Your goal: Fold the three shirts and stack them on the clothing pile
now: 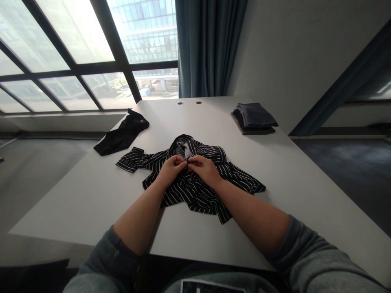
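A black shirt with white stripes [201, 195] lies rumpled on the white table in front of me, its collar away from me and its sleeves out to both sides. Just below the collar, my left hand [171, 169] pinches one front edge of the shirt between thumb and fingers. My right hand [205, 167] pinches the cloth right beside it, and the fingertips of both hands nearly meet. Any button between them is too small to make out. Part of the shirt's front is hidden under my hands and forearms.
A black garment [124, 132] lies at the table's left edge. Folded dark clothes [255, 116] are stacked at the back right. The white table [305, 195] has two round holes near its far edge. Behind stand a window and a blue curtain [209, 44].
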Demonstrator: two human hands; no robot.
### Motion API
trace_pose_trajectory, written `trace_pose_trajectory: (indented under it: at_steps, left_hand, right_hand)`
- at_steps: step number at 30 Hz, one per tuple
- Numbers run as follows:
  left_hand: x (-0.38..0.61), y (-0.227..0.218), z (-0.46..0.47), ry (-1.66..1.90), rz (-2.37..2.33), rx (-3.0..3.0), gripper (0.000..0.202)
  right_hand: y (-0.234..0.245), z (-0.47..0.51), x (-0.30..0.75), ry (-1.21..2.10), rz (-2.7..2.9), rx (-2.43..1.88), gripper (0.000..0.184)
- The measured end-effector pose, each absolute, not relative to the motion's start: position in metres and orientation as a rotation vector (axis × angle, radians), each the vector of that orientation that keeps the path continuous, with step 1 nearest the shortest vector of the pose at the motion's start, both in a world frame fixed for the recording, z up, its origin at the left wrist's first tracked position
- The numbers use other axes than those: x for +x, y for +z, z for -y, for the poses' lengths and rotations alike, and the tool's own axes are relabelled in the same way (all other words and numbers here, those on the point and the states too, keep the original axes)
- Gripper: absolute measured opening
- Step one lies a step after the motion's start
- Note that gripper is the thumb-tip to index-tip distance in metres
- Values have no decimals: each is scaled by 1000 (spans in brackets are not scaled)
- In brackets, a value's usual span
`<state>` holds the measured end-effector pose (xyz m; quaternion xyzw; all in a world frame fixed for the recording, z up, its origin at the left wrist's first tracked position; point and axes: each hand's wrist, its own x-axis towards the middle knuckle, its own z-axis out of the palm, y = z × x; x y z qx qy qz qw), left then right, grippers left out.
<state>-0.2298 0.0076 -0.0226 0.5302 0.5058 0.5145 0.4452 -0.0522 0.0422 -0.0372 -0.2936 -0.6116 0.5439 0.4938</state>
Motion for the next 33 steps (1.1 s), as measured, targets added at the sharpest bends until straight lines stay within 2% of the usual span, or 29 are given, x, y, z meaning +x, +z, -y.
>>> trace_pose_trajectory:
  at_steps: [8,19,28,33]
  left_hand:
    - [-232,-23,-9,1209,-1222,1317,40]
    - [-231,-19,-6,1160,-1337,1531,27]
    - [-230,-28,-10,1250,-1324,1325,28]
    - [-231,-29,-11,1216,-1308,1429,23]
  right_hand:
    - [-32,-41,-49,1282,1582,-694,19]
    - [-28,-37,-47,809,1812,-819,8]
    - [-33,-40,-45,953,1763,-772,14]
    - [-30,-37,-44,901,1736,-791,11]
